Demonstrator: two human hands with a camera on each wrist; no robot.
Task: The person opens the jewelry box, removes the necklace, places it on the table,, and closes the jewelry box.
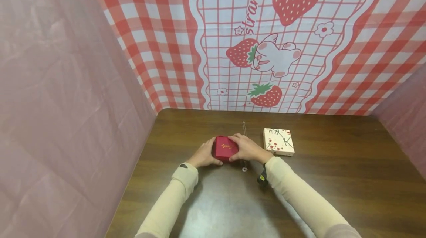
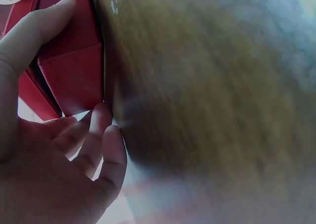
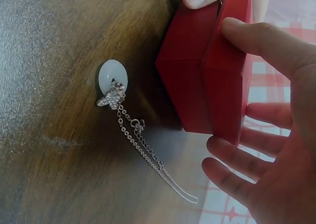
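Observation:
A small red gift box [image 1: 223,148] with gold lettering on its top is between both hands at the middle of the table. My left hand [image 1: 203,155] grips its left side, the thumb on the lower part [image 2: 74,80] in the left wrist view. On the right side my right hand [image 1: 247,148] holds the lid [image 3: 228,70], thumb on the near face, fingers around the far side. A narrow dark gap shows between lid and base. Just right of the box lies a silver necklace with a white oval pendant [image 3: 113,74], partly hidden by the right hand in the head view.
A cream box with a red floral print [image 1: 279,142] lies right of the right hand. The brown wooden table [image 1: 339,179] meets a strawberry-print checked cloth [image 1: 233,94] at the back. Pink cloth [image 1: 66,119] hangs along the left side.

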